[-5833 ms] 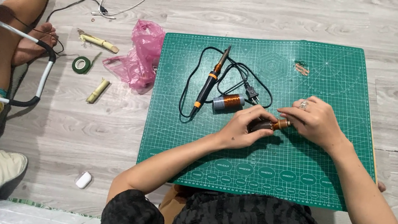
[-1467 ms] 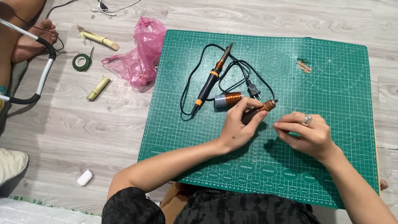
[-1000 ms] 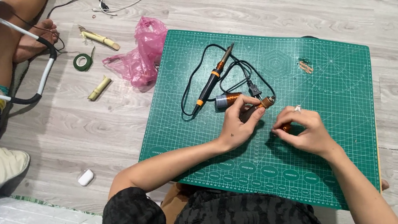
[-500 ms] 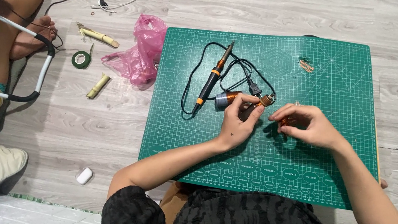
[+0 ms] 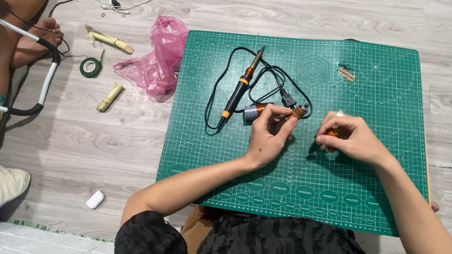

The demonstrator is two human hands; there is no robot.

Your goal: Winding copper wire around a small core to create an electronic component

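While my left hand (image 5: 265,139) pinched a small copper-coloured cylinder (image 5: 299,112) above the green cutting mat (image 5: 388,141), my right hand (image 5: 351,139) curled tight around a second orange piece (image 5: 332,132) — mostly hidden; the soldering iron (image 5: 241,89) lay just beside, its black cord (image 5: 284,88) looped — a wire spool (image 5: 254,111) touching my left fingers.

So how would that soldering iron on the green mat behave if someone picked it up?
The soldering iron looks slim and rigid, so probably light. Its round barrel may roll if nudged. Its looped black cord is floppy and would likely trail and drag.
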